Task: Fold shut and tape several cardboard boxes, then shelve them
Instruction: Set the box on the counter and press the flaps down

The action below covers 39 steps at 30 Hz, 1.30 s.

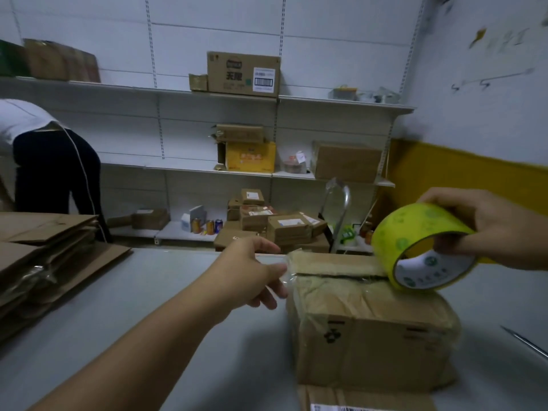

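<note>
- grey table (148, 292) in a stockroom, with white wall shelves (189, 169) well beyond both hands' fingertips.
- cardboard box (373, 330) sits just right of the left fingertips and under the right ones. flaps are folded shut w/ the seam running left-right, so contents are hidden.
- right hand (489, 229) is clamped on the yellow tape roll (415, 232), fingers thru the core. the roll's lower edge touches the box top at the seam's right end, prob. to lay the strip straight.
- left hand (252, 274) has fingers apart and thumb lifted. one fingertip is on the clear tape end (289, 271) at the box's left edge; looks like pressing, not pinching, to anchor it.
- shelves hold shelved boxes (243, 74) and some cans.
- flat cardboard stack (44, 247) lies well left of the left fingers, not yet made up.
</note>
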Available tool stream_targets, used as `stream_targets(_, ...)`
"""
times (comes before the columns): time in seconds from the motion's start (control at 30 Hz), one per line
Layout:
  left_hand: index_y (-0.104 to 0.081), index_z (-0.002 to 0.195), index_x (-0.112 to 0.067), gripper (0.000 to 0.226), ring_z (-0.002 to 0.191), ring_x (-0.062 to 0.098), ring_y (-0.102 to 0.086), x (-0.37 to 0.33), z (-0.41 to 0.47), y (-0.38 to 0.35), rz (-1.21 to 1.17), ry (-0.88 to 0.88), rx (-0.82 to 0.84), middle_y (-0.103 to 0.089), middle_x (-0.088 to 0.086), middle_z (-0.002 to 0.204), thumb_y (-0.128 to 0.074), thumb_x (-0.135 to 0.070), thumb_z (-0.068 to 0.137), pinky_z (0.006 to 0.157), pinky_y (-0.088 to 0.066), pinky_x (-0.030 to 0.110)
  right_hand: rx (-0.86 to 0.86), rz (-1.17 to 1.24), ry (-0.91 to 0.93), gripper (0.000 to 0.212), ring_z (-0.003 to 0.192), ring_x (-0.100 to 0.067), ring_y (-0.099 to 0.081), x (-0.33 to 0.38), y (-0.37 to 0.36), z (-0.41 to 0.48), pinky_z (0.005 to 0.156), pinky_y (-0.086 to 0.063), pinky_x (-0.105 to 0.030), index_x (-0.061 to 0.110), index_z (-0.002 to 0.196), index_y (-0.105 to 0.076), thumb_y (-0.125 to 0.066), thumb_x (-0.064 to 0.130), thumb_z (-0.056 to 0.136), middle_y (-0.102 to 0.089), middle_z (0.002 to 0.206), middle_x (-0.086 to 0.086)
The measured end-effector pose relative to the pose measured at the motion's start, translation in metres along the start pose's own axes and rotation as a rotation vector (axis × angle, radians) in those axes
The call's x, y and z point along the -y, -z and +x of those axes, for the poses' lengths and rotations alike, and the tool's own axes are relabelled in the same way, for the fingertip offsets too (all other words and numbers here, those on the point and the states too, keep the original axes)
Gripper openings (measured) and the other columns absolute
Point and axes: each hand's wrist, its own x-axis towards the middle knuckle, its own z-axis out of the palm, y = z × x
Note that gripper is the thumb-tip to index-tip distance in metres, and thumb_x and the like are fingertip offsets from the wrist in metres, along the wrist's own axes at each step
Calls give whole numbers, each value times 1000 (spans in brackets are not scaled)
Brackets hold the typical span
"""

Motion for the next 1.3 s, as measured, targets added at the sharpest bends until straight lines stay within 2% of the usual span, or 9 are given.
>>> stream_targets(0.1, -47, 119, -26, 29, 48, 10, -59, 20, -4, -17, -77, -29, -30, -64, -1, 56, -56, -19, 92, 46, -47, 22, 14, 65, -24, 37, 73, -6, -64, -6, -8, -4, 63, -49, -17, 40, 88, -64, -83, 27, 59, -67, 76, 10)
stream_targets(0.2, -42, 122, -34, 31, 51, 8, -61, 39, -8, -34, -179, -2, -29, -66, -2, 64, -50, -28, 93, 48, -47, 20, -48, 105, -24, 48, 68, -3, -60, -13, -14, -6, 62, -46, -14, 43, 86, -65, -72, -3, 75, -64, 73, 11)
stream_targets(0.53, -35, 139, -32, 52, 97, 10, -61, 37, -11, -20, 114, 122, 17, -61, -6, 114, -54, -36, 91, 71, -54, 22, -140, 246, -81, 56, 92, -17, -64, -28, -28, -14, 82, -50, -40, 41, 95, -67, -63, -12, 78, -69, 97, 3)
stream_targets(0.67, -41, 138, -32, 48, 115, 12, -51, 12, -23, 3, 421, 116, -54, -49, 0, 139, -57, -28, 92, 82, -43, 20, -208, 283, -61, 42, 87, -25, -62, -33, -34, -14, 73, -47, -31, 29, 103, -64, -62, 8, 67, -67, 95, -8)
stream_targets(0.77, -50, 127, -38, 32, 109, 6, -50, -19, -32, -14, 344, -33, -153, -50, -6, 130, -49, -31, 96, 80, -39, 21, -219, 345, -19, 45, 86, -13, -63, -32, -40, -11, 70, -48, -19, 27, 103, -64, -56, 8, 63, -67, 96, 3)
stream_targets(0.87, -43, 136, -33, 37, 110, 3, -48, -36, -21, -51, 389, -182, -29, -45, -10, 130, -39, -35, 99, 86, -41, 22, -223, 438, 13, 42, 83, -4, -62, -35, -43, -13, 68, -47, -13, 25, 103, -62, -58, 8, 64, -68, 89, 11)
stream_targets(1.0, -18, 150, -30, 52, 147, 16, -4, -36, 12, -81, 808, -160, 9, -16, -9, 158, -23, -45, 100, 116, -7, 54, -208, 633, -22, 48, 93, -18, -62, -53, -50, -21, 78, -51, -27, 27, 106, -60, -64, 5, 64, -65, 97, -6)
stream_targets(1.13, -4, 150, -38, 52, 147, 19, 4, -27, 21, -85, 1071, -100, 114, -1, -7, 160, -11, -49, 99, 115, -2, 57, -239, 930, -35, 44, 86, -18, -68, -62, -68, -30, 74, -54, -26, 11, 105, -58, -59, -3, 63, -72, 86, -2)
stream_targets(1.3, -9, 149, -42, 51, 146, 12, 1, -24, 17, -84, 1000, -124, 57, -7, -13, 159, -12, -52, 98, 117, -2, 51, -285, 724, -55, 39, 84, -42, -63, -61, -59, -28, 81, -53, -49, 6, 96, -61, -62, -1, 58, -62, 73, -10)
